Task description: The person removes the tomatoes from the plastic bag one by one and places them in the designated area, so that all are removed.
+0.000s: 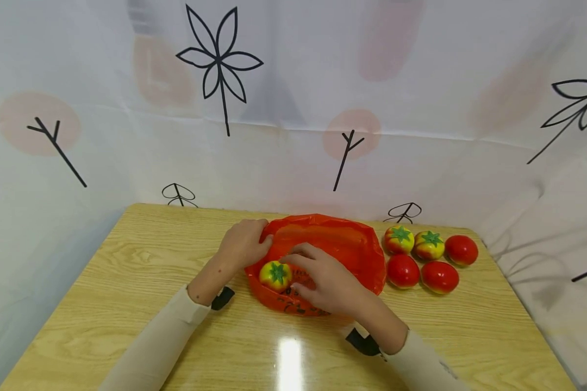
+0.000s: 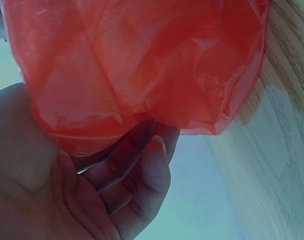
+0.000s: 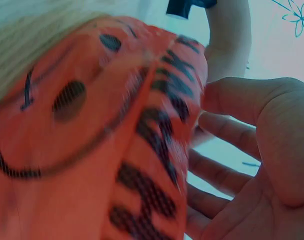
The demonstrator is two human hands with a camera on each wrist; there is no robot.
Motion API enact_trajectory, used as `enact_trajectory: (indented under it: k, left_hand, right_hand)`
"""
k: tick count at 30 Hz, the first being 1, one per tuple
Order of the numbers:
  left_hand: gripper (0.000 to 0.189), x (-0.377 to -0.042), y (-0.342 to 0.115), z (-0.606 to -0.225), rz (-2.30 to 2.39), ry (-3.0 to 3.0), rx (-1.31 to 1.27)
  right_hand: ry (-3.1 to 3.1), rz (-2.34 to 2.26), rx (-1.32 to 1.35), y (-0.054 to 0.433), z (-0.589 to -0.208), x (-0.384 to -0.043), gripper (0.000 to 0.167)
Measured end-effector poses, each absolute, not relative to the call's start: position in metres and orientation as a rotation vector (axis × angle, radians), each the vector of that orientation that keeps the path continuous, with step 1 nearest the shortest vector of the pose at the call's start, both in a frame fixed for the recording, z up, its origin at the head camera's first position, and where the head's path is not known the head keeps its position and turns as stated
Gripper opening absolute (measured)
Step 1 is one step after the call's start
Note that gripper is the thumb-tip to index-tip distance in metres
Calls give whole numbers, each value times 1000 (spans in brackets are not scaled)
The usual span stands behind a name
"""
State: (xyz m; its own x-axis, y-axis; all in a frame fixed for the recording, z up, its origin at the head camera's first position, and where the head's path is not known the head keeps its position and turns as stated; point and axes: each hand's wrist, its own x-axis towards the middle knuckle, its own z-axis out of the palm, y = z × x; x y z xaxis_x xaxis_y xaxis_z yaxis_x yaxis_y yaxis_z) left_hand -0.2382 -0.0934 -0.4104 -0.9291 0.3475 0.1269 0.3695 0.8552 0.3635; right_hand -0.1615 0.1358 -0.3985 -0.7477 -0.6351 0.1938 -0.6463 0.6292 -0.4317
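A red plastic bag (image 1: 323, 228) with black print lies spread wide on the table, its mouth facing up. Inside, at its left end, sits a yellow-red toy tomato (image 1: 275, 276) with a green leafy top. My left hand (image 1: 242, 244) holds the bag's left rim; in the left wrist view its fingers (image 2: 127, 175) curl at the edge of the red plastic. Over the bag's mouth hovers my right hand (image 1: 330, 279), fingers spread and loosely bent just right of the tomato. The right wrist view has this hand (image 3: 252, 145) beside the bag's printed side (image 3: 92, 135), nothing in its grasp.
Right of the bag stand several more toy tomatoes: yellow ones with green tops (image 1: 399, 239) behind, red ones (image 1: 403, 271) nearer and at the far right. The wooden table (image 1: 127, 260) ends at a patterned white cloth (image 1: 283, 163) along the back.
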Motion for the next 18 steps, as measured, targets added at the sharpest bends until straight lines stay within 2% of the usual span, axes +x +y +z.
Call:
enact_trajectory:
  k: [18]
  left_hand:
    - [17, -237, -95, -411, -625, -2935, -611]
  right_hand:
    - [-2869, 706, 1282, 107, -407, -172, 48]
